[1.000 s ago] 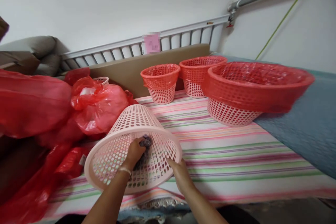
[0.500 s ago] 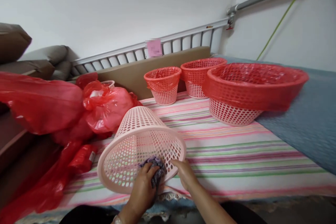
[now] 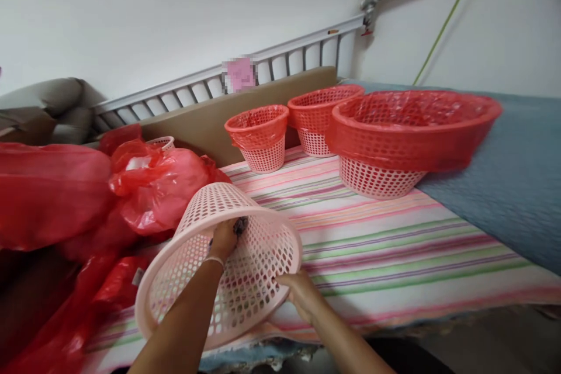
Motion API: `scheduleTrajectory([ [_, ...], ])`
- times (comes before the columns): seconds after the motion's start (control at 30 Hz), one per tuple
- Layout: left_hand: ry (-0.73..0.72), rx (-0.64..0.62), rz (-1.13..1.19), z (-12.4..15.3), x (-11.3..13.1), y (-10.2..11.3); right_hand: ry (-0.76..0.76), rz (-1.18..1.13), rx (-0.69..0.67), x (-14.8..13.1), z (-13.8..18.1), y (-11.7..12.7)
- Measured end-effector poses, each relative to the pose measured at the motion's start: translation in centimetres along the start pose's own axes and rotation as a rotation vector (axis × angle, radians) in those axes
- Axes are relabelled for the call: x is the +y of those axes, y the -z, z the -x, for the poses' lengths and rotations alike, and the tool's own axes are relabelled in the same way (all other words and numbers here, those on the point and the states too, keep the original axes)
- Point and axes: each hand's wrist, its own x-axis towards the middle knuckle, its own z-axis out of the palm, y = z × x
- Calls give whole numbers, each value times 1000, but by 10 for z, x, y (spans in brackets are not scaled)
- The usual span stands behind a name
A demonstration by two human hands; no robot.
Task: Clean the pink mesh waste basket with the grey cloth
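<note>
A pale pink perforated plastic basket (image 3: 263, 263) lies on its side on the striped cloth, its mouth towards me. My left hand (image 3: 224, 238) reaches deep inside it, closed on a dark purple-grey cloth (image 3: 240, 225) against the inner wall. Only bits of that cloth show past my fingers. At the right of the mouth, my right hand (image 3: 298, 293) grips the basket's rim, thumb on the inside and the other fingers outside.
Three baskets lined with red bags stand behind: a small one (image 3: 258, 137), a middle one (image 3: 324, 117) and a large one (image 3: 385, 175). Red plastic bags (image 3: 162, 187) heap up at the left. Beneath lies a striped cloth (image 3: 372, 239); a white radiator (image 3: 298, 61) runs along the wall.
My left hand has moved from the basket's mouth deep into it with the cloth. My right hand stays on the rim. The view has shifted slightly, and the basket sits further left in it.
</note>
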Motion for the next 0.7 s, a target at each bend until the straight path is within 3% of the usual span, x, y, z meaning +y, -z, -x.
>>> scheduleTrajectory([
  [0.17, 74, -44, 2, -4, -14, -7, -17, 28, 43, 1, -7, 1],
  [0.33, 169, -26, 50, 13, -2, -5, 13, 45, 28, -1, -3, -1],
  [0.5, 133, -17, 143, 74, 38, 0, -7, 103, 85, 0, -1, -3],
  [0.7, -46, -98, 281, 168, 84, 8, 61, 127, 66, 0, 4, -7],
])
